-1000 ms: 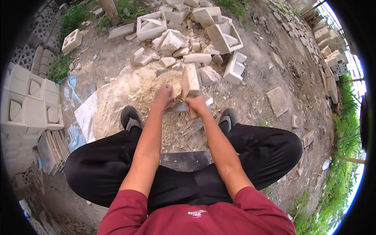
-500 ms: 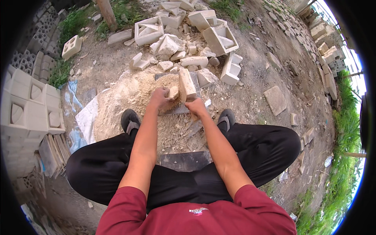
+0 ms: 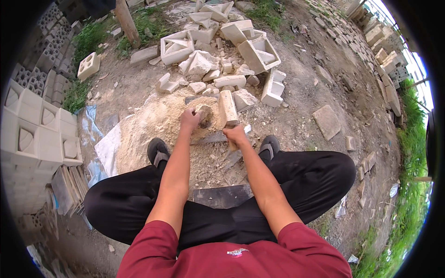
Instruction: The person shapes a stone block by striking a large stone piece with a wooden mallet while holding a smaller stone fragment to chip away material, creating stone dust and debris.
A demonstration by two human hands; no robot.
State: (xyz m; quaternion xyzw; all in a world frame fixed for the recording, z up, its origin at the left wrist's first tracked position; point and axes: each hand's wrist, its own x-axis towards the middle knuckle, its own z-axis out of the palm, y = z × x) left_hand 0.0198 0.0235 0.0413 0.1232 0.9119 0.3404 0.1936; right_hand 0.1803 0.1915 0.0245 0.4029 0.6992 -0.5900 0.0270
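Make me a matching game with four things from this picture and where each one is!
Things:
1. long pale block
2. small stone chunk
3. heap of pale sand
4. stack of patterned blocks

Places:
A. under the left hand
B. on the plastic sheet, beside the left shoe
C. far left, piled against the picture's edge
D. standing upright in the right hand

Pairs: 1-D, 2-A, 3-B, 4-C
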